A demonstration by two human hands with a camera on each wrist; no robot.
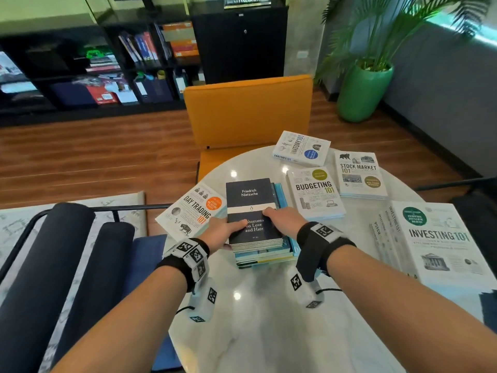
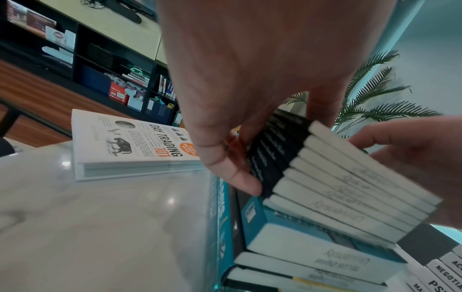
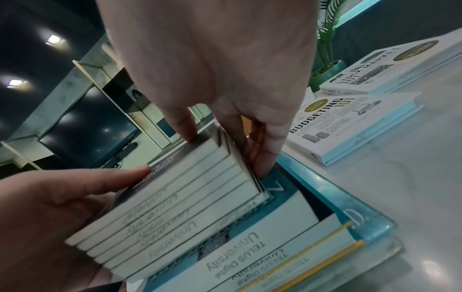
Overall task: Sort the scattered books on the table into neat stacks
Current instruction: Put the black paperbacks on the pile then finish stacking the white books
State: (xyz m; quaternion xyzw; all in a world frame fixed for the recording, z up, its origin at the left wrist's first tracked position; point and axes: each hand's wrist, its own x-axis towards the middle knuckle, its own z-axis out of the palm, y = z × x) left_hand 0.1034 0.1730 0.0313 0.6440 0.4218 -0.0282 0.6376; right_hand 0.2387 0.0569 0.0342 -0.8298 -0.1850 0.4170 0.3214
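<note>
A bundle of several thin dark paperbacks (image 1: 252, 211), a Nietzsche title on top, sits on a pile of teal books (image 1: 269, 258) at the table's middle. My left hand (image 1: 233, 234) grips the bundle's left, spine side, thumb on the cover. My right hand (image 1: 277, 222) grips its right side. In the left wrist view the left hand's fingers (image 2: 240, 177) press the black spines of the paperbacks (image 2: 350, 177). The right wrist view has the right hand's fingers (image 3: 265, 154) down the page edges of the paperbacks (image 3: 175, 207), reaching the teal book (image 3: 250, 247) below.
White hardbacks lie around the pile: Day Trading 101 (image 1: 192, 211) at left, Budgeting 101 (image 1: 316, 193), Stock Market 101 (image 1: 360, 173) and Anatomy 101 (image 1: 301, 148) behind right, and an Investing 101 stack (image 1: 441, 238) at right. An orange chair (image 1: 247, 111) stands behind the round marble table (image 1: 255, 319).
</note>
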